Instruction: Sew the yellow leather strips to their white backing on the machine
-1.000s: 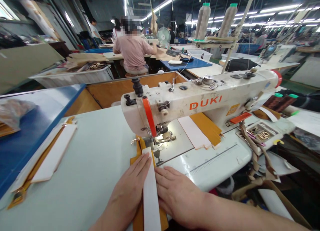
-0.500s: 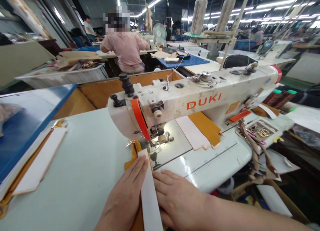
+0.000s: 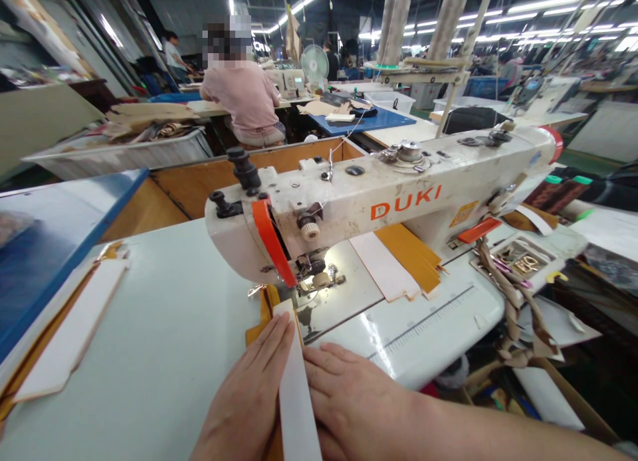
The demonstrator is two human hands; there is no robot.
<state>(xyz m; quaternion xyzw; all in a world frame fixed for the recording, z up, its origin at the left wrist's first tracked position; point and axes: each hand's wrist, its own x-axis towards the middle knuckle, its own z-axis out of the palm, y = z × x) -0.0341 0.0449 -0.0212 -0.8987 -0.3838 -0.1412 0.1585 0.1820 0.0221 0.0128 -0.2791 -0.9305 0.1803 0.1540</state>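
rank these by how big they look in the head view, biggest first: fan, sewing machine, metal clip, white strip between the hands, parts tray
1. sewing machine
2. white strip
3. parts tray
4. fan
5. metal clip

The bare left hand with its slender, straight fingers point(image 3: 252, 381) lies palm down, its back facing up. Its fingers point(image 3: 273, 341) are extended and held close together, slanting forward and toward the right; its thumb is hidden. The bare left wrist point(image 3: 212, 438) comes in at the bottom edge of the view. The bare right hand with its broad, smooth back point(image 3: 351, 398) is also palm down, fingers pointing forward and leftward, the index finger slightly raised away from the others. The bare, rounded right forearm point(image 3: 478, 421) reaches in from the lower right, nearly level. The hands are near each other, with the left fingertips point(image 3: 285, 320) farther forward
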